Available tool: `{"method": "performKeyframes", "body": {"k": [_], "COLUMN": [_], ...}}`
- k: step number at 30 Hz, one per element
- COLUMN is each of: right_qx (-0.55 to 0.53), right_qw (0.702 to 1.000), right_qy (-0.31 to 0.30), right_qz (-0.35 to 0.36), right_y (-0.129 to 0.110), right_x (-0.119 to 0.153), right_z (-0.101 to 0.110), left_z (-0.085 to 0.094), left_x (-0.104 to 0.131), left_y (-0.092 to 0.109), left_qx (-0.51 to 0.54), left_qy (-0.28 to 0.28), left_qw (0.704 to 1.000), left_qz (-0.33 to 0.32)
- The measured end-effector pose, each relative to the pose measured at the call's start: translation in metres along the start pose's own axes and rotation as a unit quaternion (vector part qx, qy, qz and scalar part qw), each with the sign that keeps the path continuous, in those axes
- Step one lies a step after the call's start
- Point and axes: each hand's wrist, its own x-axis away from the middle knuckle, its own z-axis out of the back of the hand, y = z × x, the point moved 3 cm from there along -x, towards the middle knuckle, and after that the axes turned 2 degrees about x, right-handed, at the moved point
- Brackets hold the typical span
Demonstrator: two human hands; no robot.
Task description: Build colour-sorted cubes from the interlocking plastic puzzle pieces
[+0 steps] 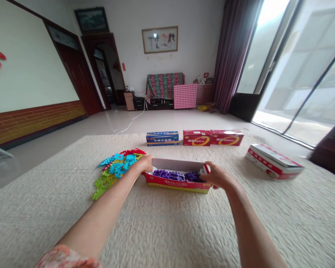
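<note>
An open red and yellow cardboard box [178,185] lies lengthwise in front of me on a cream quilted cover [162,230]. Purple interlocking plastic pieces [170,175] fill part of it. My left hand [145,164] grips the box's left end, with its thumb and fingers at the rim. At the opposite end, my right hand [215,175] has its fingers closed around the corner, beside a small white and red flap. To the left of the box, partly behind my left forearm, spreads a pile of blue, green, yellow and red plastic pieces [123,165].
Behind the open box stand a blue box [162,139] and two red boxes [197,138] in a row. A white and red box [274,162] sits at the right. Farther back are a low cabinet [159,103], a checked cloth [185,96] and a white cable [134,121].
</note>
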Motion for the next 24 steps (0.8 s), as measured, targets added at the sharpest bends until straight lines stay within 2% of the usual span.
{"method": "performKeyframes", "body": {"k": [4, 13, 17, 20, 24], "right_qx": [0.042, 0.128, 0.148, 0.136, 0.1], "right_qw": [0.999, 0.992, 0.989, 0.987, 0.983], "right_qy": [-0.01, -0.017, 0.027, 0.085, 0.136], "right_qz": [0.016, -0.003, 0.001, 0.031, 0.071], "right_y": [-0.009, -0.016, -0.027, -0.046, -0.083], "right_x": [0.007, 0.015, 0.008, 0.0, -0.009], "right_z": [0.003, 0.008, 0.006, -0.007, -0.04], "left_z": [0.006, 0.013, 0.024, 0.042, 0.07], "left_x": [0.014, 0.042, 0.04, 0.031, 0.015], "left_y": [0.001, 0.006, 0.008, -0.004, -0.038], "left_qx": [-0.031, -0.084, -0.105, -0.114, -0.105], "left_qy": [0.051, 0.107, 0.124, 0.166, 0.232], "left_qw": [0.997, 0.981, 0.972, 0.967, 0.957], "left_qz": [-0.057, -0.136, -0.167, -0.157, -0.137]}}
